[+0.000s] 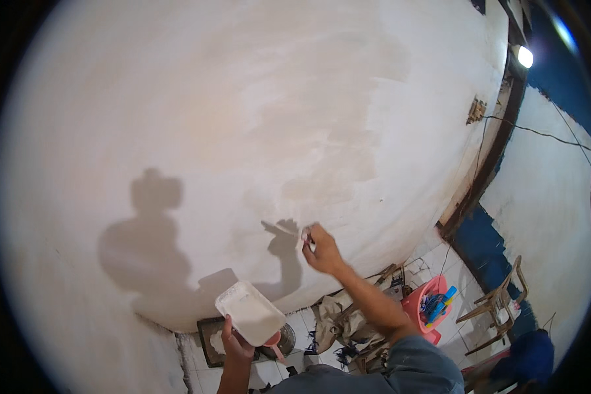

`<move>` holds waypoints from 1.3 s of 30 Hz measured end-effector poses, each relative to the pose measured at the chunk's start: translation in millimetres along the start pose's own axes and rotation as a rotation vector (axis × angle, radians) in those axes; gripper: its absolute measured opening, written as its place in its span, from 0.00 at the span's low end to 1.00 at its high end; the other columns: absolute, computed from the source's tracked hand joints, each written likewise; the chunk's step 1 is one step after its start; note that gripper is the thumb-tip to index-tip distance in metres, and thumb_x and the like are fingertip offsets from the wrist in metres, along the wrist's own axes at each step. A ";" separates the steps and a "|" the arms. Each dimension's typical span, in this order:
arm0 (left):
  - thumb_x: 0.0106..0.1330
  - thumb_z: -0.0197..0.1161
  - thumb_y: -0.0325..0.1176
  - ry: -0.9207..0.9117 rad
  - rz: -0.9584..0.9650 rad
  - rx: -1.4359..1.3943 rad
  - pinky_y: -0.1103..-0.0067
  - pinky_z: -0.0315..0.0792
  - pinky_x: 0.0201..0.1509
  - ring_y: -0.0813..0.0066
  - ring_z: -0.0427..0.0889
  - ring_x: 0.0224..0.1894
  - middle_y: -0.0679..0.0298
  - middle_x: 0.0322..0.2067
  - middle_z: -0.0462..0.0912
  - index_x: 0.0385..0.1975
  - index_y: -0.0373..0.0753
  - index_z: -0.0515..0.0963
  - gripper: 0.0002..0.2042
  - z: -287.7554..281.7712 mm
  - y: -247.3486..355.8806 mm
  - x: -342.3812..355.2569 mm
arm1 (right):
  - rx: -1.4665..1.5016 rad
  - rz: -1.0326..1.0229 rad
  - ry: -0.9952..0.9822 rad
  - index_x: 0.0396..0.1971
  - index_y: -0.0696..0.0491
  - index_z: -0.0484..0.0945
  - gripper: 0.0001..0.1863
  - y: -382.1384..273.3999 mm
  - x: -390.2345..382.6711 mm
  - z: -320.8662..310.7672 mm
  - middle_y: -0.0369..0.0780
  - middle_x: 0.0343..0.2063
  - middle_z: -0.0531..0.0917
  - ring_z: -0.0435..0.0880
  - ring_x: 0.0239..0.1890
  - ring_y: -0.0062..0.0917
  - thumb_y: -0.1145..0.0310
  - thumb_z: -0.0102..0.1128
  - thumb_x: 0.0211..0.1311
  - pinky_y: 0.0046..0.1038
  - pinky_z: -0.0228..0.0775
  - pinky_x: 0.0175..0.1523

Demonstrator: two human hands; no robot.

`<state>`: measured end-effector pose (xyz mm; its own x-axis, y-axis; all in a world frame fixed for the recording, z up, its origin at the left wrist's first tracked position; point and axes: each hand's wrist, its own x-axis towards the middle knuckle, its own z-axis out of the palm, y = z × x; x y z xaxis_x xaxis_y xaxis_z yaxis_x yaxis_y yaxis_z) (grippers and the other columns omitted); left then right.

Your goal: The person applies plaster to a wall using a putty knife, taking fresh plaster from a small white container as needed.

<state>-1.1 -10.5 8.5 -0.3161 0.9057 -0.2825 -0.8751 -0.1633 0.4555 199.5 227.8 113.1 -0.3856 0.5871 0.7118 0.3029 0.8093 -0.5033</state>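
My left hand (235, 341) grips the near edge of a shallow white rectangular tub (236, 291). Inside the tub lies smooth off-white paste. Raised against the wall (230, 125), my right hand (322, 248) is closed around what looks like a putty knife (306, 238). Its pale end points toward the wall, and the fingers cover most of it. To the left of that hand its shadow falls on the wall, with a thin flat shape sticking out. Damp-looking greyish patches spread over the white wall above the hand. Whether the blade touches the wall I cannot tell.
Crumpled beige cloth (335, 322) lies at the wall's foot. A pink basin (419, 303) with blue and yellow things stands to the right, near a brown chair (499, 305). Below the tub sits a dark square tray (210, 354). A lit lamp (524, 56) hangs upper right; cables run nearby.
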 end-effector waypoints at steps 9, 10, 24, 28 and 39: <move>0.71 0.53 0.46 0.019 0.018 0.032 0.64 0.64 0.67 0.60 0.73 0.61 0.56 0.59 0.73 0.63 0.36 0.65 0.26 -13.9 43.3 -10.9 | 1.336 0.912 0.350 0.47 0.54 0.72 0.14 -71.7 -26.6 74.1 0.39 0.39 0.82 0.83 0.38 0.23 0.83 0.54 0.62 0.26 0.79 0.42; 0.71 0.53 0.46 0.070 0.014 0.018 0.64 0.64 0.67 0.60 0.73 0.61 0.56 0.59 0.73 0.63 0.36 0.65 0.26 -19.6 39.5 -22.2 | 1.330 0.964 0.325 0.47 0.54 0.72 0.14 -78.1 -36.7 73.8 0.39 0.39 0.82 0.83 0.38 0.23 0.83 0.54 0.62 0.26 0.79 0.42; 0.73 0.52 0.42 -0.078 0.027 -0.073 0.67 0.72 0.61 0.66 0.79 0.54 0.58 0.53 0.79 0.59 0.37 0.68 0.20 -28.8 64.7 -14.5 | 0.204 0.435 -0.294 0.45 0.60 0.71 0.12 -170.3 -48.6 115.2 0.49 0.27 0.85 0.88 0.30 0.37 0.72 0.55 0.65 0.32 0.77 0.36; 0.73 0.52 0.44 -0.115 0.008 -0.019 0.66 0.69 0.63 0.64 0.77 0.56 0.58 0.55 0.77 0.61 0.37 0.66 0.22 -35.0 56.9 -10.4 | 0.129 0.474 -0.302 0.46 0.59 0.69 0.14 -181.7 -54.4 124.1 0.52 0.25 0.84 0.85 0.31 0.48 0.71 0.55 0.63 0.39 0.76 0.34; 0.73 0.52 0.42 -0.086 -0.021 -0.043 0.67 0.73 0.59 0.65 0.80 0.52 0.58 0.51 0.79 0.56 0.37 0.69 0.18 -24.7 50.2 -9.9 | -0.019 0.456 -0.306 0.46 0.59 0.69 0.15 -175.7 -68.2 119.2 0.52 0.24 0.83 0.84 0.30 0.51 0.73 0.56 0.59 0.44 0.75 0.34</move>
<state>-50.9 -37.3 13.3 -0.2664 0.9390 -0.2173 -0.8968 -0.1589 0.4128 68.6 48.1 94.6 -0.4463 0.8602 0.2469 0.5137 0.4722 -0.7163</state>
